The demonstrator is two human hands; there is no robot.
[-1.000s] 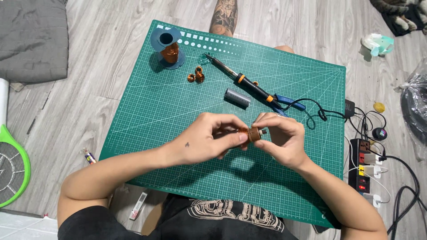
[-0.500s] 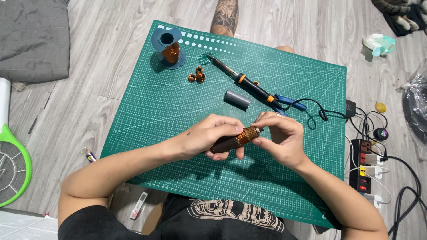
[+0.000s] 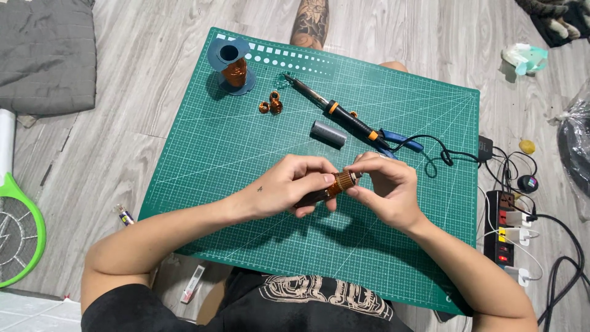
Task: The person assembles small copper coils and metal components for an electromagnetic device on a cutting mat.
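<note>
Over the green cutting mat (image 3: pixel 215 154), my left hand (image 3: pixel 289 184) grips a dark rod (image 3: pixel 314 195) with a copper wire coil (image 3: pixel 341 182) wound round its right end. My right hand (image 3: pixel 384 187) pinches that coil end with its fingertips. Both hands meet at the middle of the mat, a little above its surface. Most of the rod is hidden inside my left palm.
On the mat behind the hands lie a grey cylinder (image 3: pixel 327 134), a soldering iron (image 3: pixel 335 112), blue-handled pliers (image 3: pixel 402 142), two small copper coils (image 3: pixel 270 104) and a spool of copper wire (image 3: pixel 233 66). A power strip (image 3: pixel 507 230) with cables lies right; a green racket (image 3: pixel 18 227) left.
The rod has tilted so more of its dark body shows below my left hand. My right fingers have shifted along the coil end. Both hands stay in the same spot.
</note>
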